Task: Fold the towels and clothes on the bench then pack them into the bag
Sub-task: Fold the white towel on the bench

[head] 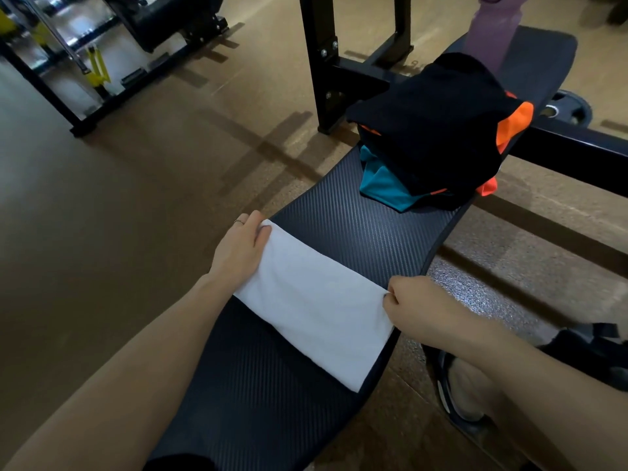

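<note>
Across the bench (356, 232), both hands pinch the white towel's (316, 307) ends — left hand (241, 249), right hand (414, 307).

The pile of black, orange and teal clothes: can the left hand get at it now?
Probably yes. Bare bench lies between the left hand and the pile of clothes, but that hand is holding the white towel.

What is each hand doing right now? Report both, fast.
Left hand: fingers on the far corner of the white towel; grip cannot be told.
Right hand: closed, pinching the towel's right edge.
</note>
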Demonstrator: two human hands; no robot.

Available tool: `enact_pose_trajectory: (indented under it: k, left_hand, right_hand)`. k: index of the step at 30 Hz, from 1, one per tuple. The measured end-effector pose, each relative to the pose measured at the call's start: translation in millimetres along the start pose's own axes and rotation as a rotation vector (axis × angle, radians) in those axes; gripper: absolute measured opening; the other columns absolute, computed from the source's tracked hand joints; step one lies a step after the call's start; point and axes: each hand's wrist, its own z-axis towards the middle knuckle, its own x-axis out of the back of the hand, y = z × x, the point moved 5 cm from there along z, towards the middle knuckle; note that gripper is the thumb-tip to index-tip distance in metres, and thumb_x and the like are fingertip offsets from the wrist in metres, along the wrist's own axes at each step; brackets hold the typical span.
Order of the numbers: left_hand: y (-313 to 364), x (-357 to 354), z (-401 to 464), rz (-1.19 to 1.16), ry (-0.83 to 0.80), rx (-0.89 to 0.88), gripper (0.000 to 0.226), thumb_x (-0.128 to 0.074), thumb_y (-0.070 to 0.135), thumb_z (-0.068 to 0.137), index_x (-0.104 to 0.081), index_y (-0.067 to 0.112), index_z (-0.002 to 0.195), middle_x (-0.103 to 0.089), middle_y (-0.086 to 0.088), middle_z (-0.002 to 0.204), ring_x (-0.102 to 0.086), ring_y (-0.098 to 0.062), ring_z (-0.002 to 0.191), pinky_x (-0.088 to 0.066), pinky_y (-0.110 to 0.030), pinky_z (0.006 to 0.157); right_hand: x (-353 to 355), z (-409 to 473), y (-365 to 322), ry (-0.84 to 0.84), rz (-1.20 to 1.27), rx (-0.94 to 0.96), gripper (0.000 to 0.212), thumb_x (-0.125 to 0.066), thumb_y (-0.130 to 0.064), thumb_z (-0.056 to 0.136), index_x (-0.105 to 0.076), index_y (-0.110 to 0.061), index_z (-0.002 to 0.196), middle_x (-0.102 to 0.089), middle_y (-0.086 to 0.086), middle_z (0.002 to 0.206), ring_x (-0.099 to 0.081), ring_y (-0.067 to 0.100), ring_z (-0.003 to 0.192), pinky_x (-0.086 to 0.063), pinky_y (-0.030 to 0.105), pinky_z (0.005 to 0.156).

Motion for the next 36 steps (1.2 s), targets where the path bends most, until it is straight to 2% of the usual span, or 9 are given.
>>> enact_pose_trajectory:
  k: [5, 12, 18, 22, 25, 28, 30, 32, 36]
  left_hand:
    - [4.5, -0.6, -1.8, 0.053, 0.041, -0.003, 0.018, -0.033, 0.037, 0.108, -0.042, 0.024, 0.098, -0.051, 0.002, 0.099, -0.055, -0.015, 0.081, -0.048, -0.038, 0.067]
    - [5.1, 2.7, -6.4, 0.015, 0.07, 0.007, 0.022, -0.031, 0.035, 0.109, -0.042, 0.021, 0.096, -0.052, 0.005, 0.092, -0.053, -0.012, 0.076, -0.039, -0.031, 0.062]
    - [7.6, -0.1, -2.2, 0.088, 0.051, 0.017, 0.02, -0.033, 0.035, 0.108, -0.045, 0.019, 0.104, -0.054, -0.001, 0.104, -0.057, -0.019, 0.087, -0.045, -0.036, 0.068]
    - [17.6, 9.0, -10.2, 0.128, 0.039, 0.065, 0.032, -0.04, 0.031, 0.107, -0.043, 0.012, 0.133, -0.054, -0.012, 0.126, -0.059, -0.03, 0.104, -0.051, -0.046, 0.084]
    - [34.3, 18.3, -48.7, 0.298, 0.153, -0.032, 0.049, -0.047, 0.033, 0.102, -0.042, 0.011, 0.146, -0.048, -0.019, 0.142, -0.049, -0.038, 0.127, -0.043, -0.051, 0.105]
    - [50.3, 2.6, -108.8, 0.314, 0.097, -0.166, 0.053, -0.04, 0.044, 0.103, -0.045, 0.016, 0.148, -0.042, -0.013, 0.153, -0.04, -0.032, 0.139, -0.034, -0.049, 0.116]
    - [46.7, -19.9, -134.0, 0.297, -0.052, -0.166, 0.061, -0.028, 0.052, 0.104, -0.035, 0.022, 0.156, -0.027, -0.009, 0.165, -0.025, -0.028, 0.151, -0.023, -0.047, 0.123]
    - [37.2, -36.8, -141.9, 0.284, -0.15, -0.144, 0.066, -0.015, 0.059, 0.103, -0.015, 0.03, 0.162, -0.002, -0.001, 0.171, 0.0, -0.02, 0.157, -0.006, -0.042, 0.127]
    - [33.8, -36.7, -136.8, 0.35, -0.219, -0.146, 0.071, -0.004, 0.066, 0.097, 0.004, 0.037, 0.162, 0.016, 0.006, 0.169, 0.017, -0.015, 0.155, 0.005, -0.039, 0.127]
  right_hand:
    - [0.1, -0.7, -2.9, 0.004, -0.021, -0.009, 0.025, -0.042, -0.025, 0.1, -0.048, -0.012, 0.08, -0.055, 0.005, 0.079, -0.057, 0.022, 0.073, -0.038, 0.032, 0.054]
    - [5.0, -1.1, 0.5, -0.041, 0.115, -0.023, 0.021, -0.04, -0.022, 0.1, -0.05, -0.009, 0.087, -0.061, 0.011, 0.085, -0.065, 0.027, 0.073, -0.058, 0.045, 0.069]
    - [-1.3, 3.4, 0.9, 0.001, 0.014, -0.025, 0.021, -0.04, -0.022, 0.103, -0.044, -0.011, 0.085, -0.058, 0.01, 0.086, -0.062, 0.027, 0.073, -0.053, 0.04, 0.063]
    - [0.8, 0.9, -6.2, 0.028, -0.137, -0.045, 0.011, -0.042, -0.024, 0.101, -0.038, -0.014, 0.097, -0.057, 0.009, 0.093, -0.055, 0.027, 0.079, -0.041, 0.035, 0.064]
    - [11.6, -15.0, -25.3, 0.291, -0.412, 0.075, 0.023, -0.053, -0.017, 0.091, -0.042, -0.013, 0.111, -0.056, 0.01, 0.102, -0.055, 0.028, 0.086, -0.041, 0.038, 0.068]
    - [2.6, -41.6, -63.0, 0.524, -0.431, 0.425, 0.04, -0.066, -0.011, 0.076, -0.055, -0.011, 0.115, -0.055, 0.011, 0.107, -0.054, 0.031, 0.093, -0.046, 0.041, 0.076]
    - [-34.0, -56.9, -72.4, 0.422, -0.419, 0.622, 0.048, -0.062, -0.027, 0.086, -0.055, -0.009, 0.129, -0.056, 0.015, 0.129, -0.054, 0.035, 0.116, -0.046, 0.046, 0.097]
    - [-78.3, -62.3, -61.4, 0.227, -0.513, 0.637, 0.069, -0.045, -0.048, 0.095, -0.041, -0.008, 0.15, -0.039, 0.017, 0.155, -0.036, 0.036, 0.144, -0.026, 0.05, 0.116]
    - [-108.3, -58.5, -39.1, 0.095, -0.632, 0.621, 0.083, -0.029, -0.063, 0.094, -0.023, -0.01, 0.158, -0.016, 0.018, 0.165, -0.013, 0.037, 0.153, -0.012, 0.055, 0.119]
